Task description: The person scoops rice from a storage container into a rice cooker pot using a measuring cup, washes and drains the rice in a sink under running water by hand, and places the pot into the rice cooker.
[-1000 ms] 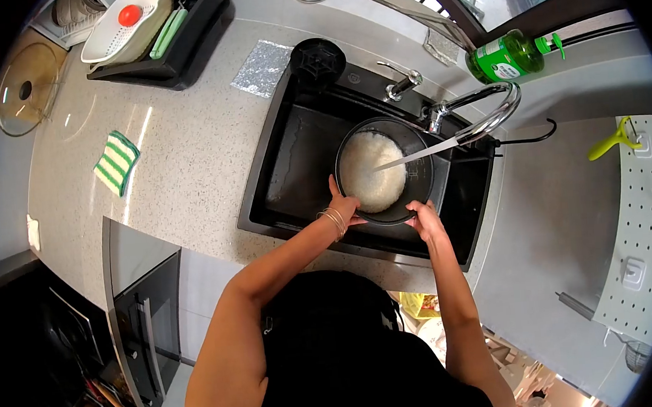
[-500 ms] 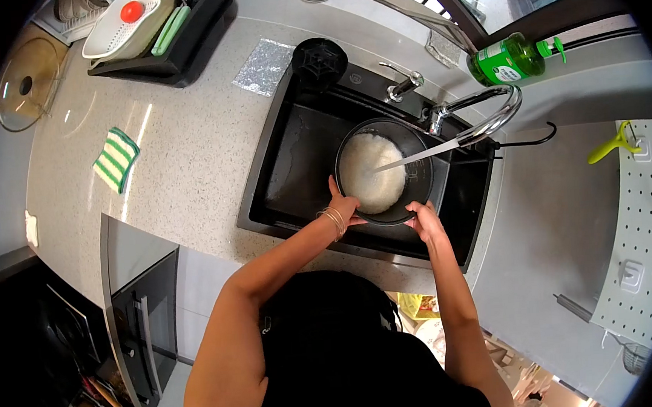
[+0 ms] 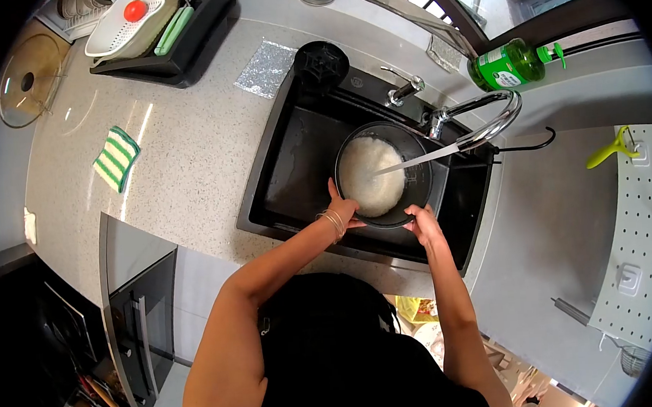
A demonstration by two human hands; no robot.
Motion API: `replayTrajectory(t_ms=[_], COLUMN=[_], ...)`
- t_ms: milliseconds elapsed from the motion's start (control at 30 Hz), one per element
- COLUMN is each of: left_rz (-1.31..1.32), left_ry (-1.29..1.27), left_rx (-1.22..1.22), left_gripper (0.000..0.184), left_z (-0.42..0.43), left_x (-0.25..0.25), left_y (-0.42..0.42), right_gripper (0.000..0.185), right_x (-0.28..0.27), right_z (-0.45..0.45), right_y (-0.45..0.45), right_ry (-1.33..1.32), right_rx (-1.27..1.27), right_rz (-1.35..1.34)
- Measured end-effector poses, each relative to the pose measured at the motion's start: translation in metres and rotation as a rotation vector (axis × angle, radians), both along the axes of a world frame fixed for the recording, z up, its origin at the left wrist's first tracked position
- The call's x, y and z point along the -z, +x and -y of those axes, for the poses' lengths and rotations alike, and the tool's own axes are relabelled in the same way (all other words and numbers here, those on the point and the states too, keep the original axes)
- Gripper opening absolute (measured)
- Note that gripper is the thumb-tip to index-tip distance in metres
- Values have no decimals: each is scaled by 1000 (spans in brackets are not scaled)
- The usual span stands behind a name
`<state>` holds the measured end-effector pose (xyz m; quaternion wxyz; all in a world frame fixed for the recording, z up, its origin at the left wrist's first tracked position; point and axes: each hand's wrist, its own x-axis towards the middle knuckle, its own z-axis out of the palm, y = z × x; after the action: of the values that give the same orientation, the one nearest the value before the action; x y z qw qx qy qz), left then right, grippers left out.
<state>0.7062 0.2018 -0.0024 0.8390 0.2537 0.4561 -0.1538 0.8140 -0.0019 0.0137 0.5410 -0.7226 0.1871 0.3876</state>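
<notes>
A round dark pot (image 3: 417, 176) is held over the black sink (image 3: 282, 169), with white rice (image 3: 370, 181) and cloudy water inside. From the curved chrome faucet (image 3: 491, 128) a stream of water runs into it. My left hand (image 3: 340, 208) grips the rim at the lower left, thumb on top and fingers partly hidden beneath. On the lower right of the rim, my right hand (image 3: 423, 224) pinches the edge, its other fingers under the pot.
Left on the counter (image 3: 187, 168) lies a striped cloth (image 3: 117, 159). A black rack (image 3: 194, 50) holds a white colander (image 3: 117, 33) at the back left. A green soap bottle (image 3: 509, 65) stands behind the faucet. A pegboard (image 3: 634, 235) is at the right.
The camera view has shifted slightly. Both hands keep their hold on the pot, and water keeps running into it.
</notes>
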Motion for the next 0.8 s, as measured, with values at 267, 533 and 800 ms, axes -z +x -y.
replayTrajectory(t_ms=[267, 533, 800], left_rz=[-16, 0, -66], left_ry=[5, 10, -15], left_rx=[3, -2, 26], left_gripper=[98, 96, 92], left_z=[-1, 0, -15], left_x=[-4, 2, -18], left_y=[0, -1, -1], right_gripper=[35, 39, 38], right_x=[-11, -4, -7], right_z=[-7, -5, -5], right_y=[-3, -3, -3], right_ry=[-32, -1, 0], right_rx=[-1, 32, 1], right_rz=[0, -1, 24])
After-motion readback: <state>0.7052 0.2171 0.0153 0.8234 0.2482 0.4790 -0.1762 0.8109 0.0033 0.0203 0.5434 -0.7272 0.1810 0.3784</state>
